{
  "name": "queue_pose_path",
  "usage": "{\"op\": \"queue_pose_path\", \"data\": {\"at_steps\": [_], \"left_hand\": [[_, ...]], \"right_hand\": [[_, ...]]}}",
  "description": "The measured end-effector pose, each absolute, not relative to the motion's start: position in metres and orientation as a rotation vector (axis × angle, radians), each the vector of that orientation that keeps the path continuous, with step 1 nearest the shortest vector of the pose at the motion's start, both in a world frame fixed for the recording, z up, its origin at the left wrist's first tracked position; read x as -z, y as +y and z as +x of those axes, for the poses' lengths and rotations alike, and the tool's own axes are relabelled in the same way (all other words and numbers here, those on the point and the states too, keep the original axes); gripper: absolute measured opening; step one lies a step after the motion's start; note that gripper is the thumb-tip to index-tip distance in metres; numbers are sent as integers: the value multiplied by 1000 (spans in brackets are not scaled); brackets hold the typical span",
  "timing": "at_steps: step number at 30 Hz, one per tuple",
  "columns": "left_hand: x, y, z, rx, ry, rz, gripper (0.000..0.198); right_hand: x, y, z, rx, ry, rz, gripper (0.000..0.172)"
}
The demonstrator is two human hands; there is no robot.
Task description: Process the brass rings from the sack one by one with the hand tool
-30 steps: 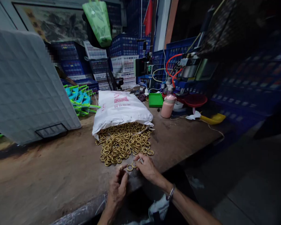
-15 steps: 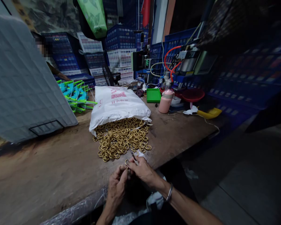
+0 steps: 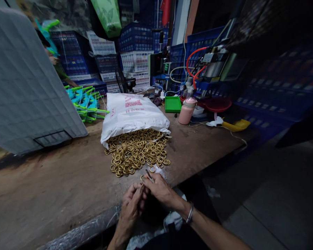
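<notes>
My left hand (image 3: pixel 130 200) and my right hand (image 3: pixel 160 190) meet fingertip to fingertip at the table's near edge. A thin flat metal tool (image 3: pixel 149 175) with a dark tip sticks up from my closed right hand. One brass-coloured ring (image 3: pixel 142 177) shows at the right fingertips. The left fingers are pinched together, and what lies between them is too small and hidden to name. Just beyond my hands, a pile of brass-coloured rings (image 3: pixel 135 152) spills from the open mouth of a white printed sack (image 3: pixel 135 114).
A grey ribbed panel (image 3: pixel 33 86) stands on the table (image 3: pixel 88 184) at left. Behind it a person's arm (image 3: pixel 67 80) shows beside green and blue frames (image 3: pixel 86 104). At back right are a green tray (image 3: pixel 173 104), pink bottle (image 3: pixel 187 111), red dish (image 3: pixel 218 104) and yellow scoop (image 3: pixel 236 125).
My hands stay together, with small finger movements at the ring. The view has shifted slightly. Behind the panel, the other person has raised a blue and green piece.
</notes>
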State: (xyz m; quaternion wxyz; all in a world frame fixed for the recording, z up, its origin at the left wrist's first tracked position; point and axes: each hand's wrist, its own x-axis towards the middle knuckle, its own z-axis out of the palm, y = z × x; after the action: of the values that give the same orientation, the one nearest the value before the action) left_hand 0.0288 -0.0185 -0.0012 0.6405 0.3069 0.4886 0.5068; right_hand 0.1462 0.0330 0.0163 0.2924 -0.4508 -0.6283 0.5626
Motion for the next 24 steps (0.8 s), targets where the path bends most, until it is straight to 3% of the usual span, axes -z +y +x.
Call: {"op": "queue_pose_path", "data": {"at_steps": [8, 12, 19, 24], "left_hand": [[2, -15, 30, -1212, 1198, 664, 37], [5, -16, 31, -1289, 1130, 682, 34], [7, -20, 28, -1230, 1229, 743, 31], [2, -26, 26, -1160, 1255, 733, 34]], "right_hand": [[-5, 28, 153, -940, -2170, -1354, 14], [-3, 22, 154, -735, -2450, -1376, 28], [-11, 21, 151, -634, -2491, -1475, 22], [-7, 18, 147, -582, -2474, -1525, 28]]}}
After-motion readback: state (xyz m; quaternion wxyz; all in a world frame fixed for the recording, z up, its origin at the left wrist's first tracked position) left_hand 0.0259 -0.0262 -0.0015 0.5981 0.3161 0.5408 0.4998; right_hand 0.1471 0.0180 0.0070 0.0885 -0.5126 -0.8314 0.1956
